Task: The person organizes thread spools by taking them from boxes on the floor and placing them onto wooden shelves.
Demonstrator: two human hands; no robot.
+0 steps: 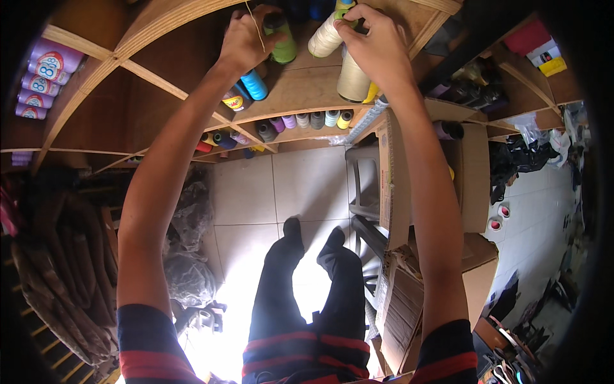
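Note:
Both my arms reach up to a wooden shelf with cones of thread on it. Between the thumb and fingers of my right hand (378,46) is the green top of a cream thread cone (325,38), which leans to the left. Just below that hand stands a larger beige thread cone (354,78), with a bit of yellow beside it. My left hand (245,40) is closed at the side of a green thread cone (283,48), its thumb against it. A pale loose thread (256,27) hangs across the back of this hand. Blue thread cones (254,86) stand beneath my left wrist.
A lower shelf holds a row of coloured thread spools (304,120). Purple packs (45,83) fill a compartment at far left. On the right, an open cardboard box (474,179) stands beside a grey chair (364,185). Plastic-wrapped bundles (192,275) lie left of my legs.

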